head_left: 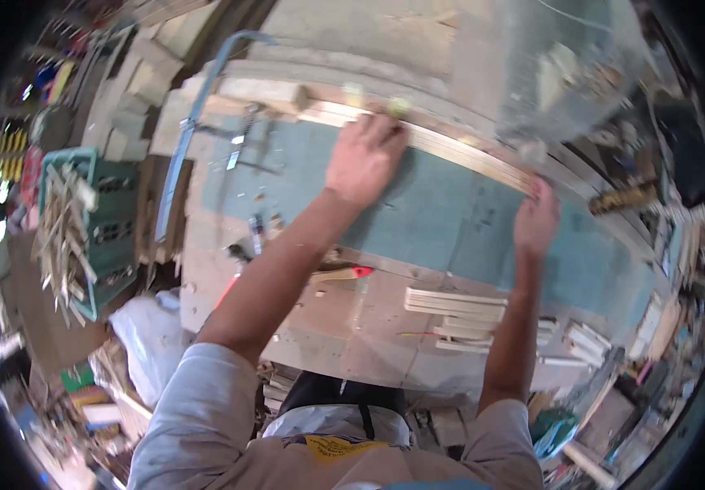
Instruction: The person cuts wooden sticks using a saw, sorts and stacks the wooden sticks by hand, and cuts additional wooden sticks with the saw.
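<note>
A bundle of long, thin wooden strips [467, 152] lies slantwise along the far side of the workbench, against a wooden edge. My left hand [366, 157] is over the strips left of their middle, its fingers bent and closed on them. At their right end, my right hand [537, 219] grips the strips, the thumb and fingers partly hidden. Both hands look slightly blurred. Beneath them is the blue-green board surface [418, 220]. A wooden block [264, 94] sits left of the strips.
A blue bar clamp [197, 122] crosses the bench's left side. Nearer me lie a red-tipped tool [359, 272] and several short wooden strips [454, 307]. A green crate [111, 216] of wood offcuts stands left. Clear plastic sheeting [564, 82] hangs at the far right.
</note>
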Available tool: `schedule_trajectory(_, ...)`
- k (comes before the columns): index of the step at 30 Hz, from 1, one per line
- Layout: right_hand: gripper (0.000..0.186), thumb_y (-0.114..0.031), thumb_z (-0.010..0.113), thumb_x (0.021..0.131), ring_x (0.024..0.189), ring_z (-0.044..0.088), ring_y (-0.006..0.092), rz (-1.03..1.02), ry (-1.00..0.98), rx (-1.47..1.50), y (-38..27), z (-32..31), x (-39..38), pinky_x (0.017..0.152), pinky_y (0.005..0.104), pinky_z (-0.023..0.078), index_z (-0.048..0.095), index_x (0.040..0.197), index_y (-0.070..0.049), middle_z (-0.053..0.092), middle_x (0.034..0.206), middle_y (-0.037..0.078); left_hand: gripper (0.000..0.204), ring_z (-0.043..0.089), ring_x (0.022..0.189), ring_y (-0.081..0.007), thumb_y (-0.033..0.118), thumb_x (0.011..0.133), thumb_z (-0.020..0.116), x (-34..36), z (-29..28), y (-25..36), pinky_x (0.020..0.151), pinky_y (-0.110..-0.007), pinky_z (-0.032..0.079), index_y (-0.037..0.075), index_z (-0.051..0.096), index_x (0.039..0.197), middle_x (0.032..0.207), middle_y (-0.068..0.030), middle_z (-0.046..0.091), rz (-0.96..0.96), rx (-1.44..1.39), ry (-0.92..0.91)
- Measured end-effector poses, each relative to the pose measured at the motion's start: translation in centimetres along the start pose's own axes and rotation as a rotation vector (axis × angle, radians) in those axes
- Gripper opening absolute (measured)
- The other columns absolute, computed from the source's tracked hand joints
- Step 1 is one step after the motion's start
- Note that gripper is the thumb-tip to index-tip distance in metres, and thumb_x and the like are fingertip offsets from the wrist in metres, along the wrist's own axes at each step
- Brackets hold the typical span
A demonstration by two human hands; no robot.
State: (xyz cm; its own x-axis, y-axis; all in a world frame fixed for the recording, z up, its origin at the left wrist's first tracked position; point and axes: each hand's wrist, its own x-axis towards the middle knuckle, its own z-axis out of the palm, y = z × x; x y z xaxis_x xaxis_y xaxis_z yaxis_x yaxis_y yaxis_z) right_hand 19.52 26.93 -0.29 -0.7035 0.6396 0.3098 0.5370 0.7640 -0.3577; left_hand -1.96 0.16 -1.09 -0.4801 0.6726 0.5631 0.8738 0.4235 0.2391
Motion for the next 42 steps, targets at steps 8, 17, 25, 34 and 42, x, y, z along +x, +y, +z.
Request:
schedule_trajectory(8, 0.042, -0.017, 0.073, 0.089, 0.119, 0.055, 0.0328, -0.104, 0.011, -0.041, -2.5, 0.7, -0.8, 0.103, 0.0452, 0.045, 0.069, 0.13, -0.01, 0.062, 0.123, 0.011, 0.027, 0.058, 0.098, -0.0223, 0.018, 0.087, 0.066, -0.3, -1.4, 0.3, 0.083, -0.038, 0.048, 0.013, 0.074, 0.113, 0.105, -0.0019, 0.061, -0.1, 0.007, -0.009)
schedule_trajectory(17, 0.038, -0.028, 0.071, 0.094, 0.122, 0.053, 0.0319, -0.082, -0.015, -0.07, -1.6, 0.5, -0.4, 0.106, 0.0429, 0.043, 0.07, 0.13, -0.014, 0.059, 0.125, 0.012, 0.024, 0.058, 0.098, -0.0204, 0.02, 0.089, 0.066, 0.0, -1.0, 0.5, 0.081, -0.036, 0.049, 0.014, 0.075, 0.111, 0.105, -0.0001, 0.061, -0.106, 0.046, -0.025)
schedule_trajectory(25, 0.046, -0.02, 0.073, 0.091, 0.123, 0.057, 0.0358, 0.127, 0.014, 0.0, -2.3, -0.3, -1.3, 0.105, 0.0454, 0.046, 0.062, 0.133, -0.006, 0.059, 0.13, 0.015, 0.024, 0.059, 0.097, -0.0218, 0.019, 0.089, 0.067, -0.2, -0.8, 0.3, 0.081, -0.037, 0.05, 0.016, 0.075, 0.112, 0.104, -0.0004, 0.061, -0.108, 0.013, 0.015)
schedule_trajectory(34, 0.037, -0.015, 0.068, 0.095, 0.118, 0.062, 0.0316, 0.179, 0.008, 0.132, -2.2, -1.2, -1.9, 0.102, 0.0434, 0.049, 0.064, 0.129, -0.002, 0.063, 0.126, 0.015, 0.023, 0.059, 0.096, -0.0219, 0.019, 0.088, 0.068, 0.0, -1.0, 0.5, 0.079, -0.039, 0.05, 0.016, 0.074, 0.11, 0.102, -0.0001, 0.061, -0.103, 0.037, -0.016)
schedule_trajectory(42, 0.052, -0.037, 0.037, 0.109, 0.119, 0.061, 0.0289, 0.243, 0.657, 1.028, -0.8, -9.2, 5.3, 0.103, 0.039, 0.046, 0.056, 0.131, 0.006, 0.065, 0.121, 0.018, 0.019, 0.062, 0.095, -0.0249, 0.016, 0.086, 0.068, 0.4, -0.4, 0.0, 0.078, -0.041, 0.052, 0.013, 0.074, 0.104, 0.101, -0.0023, 0.063, -0.062, 0.023, -0.047)
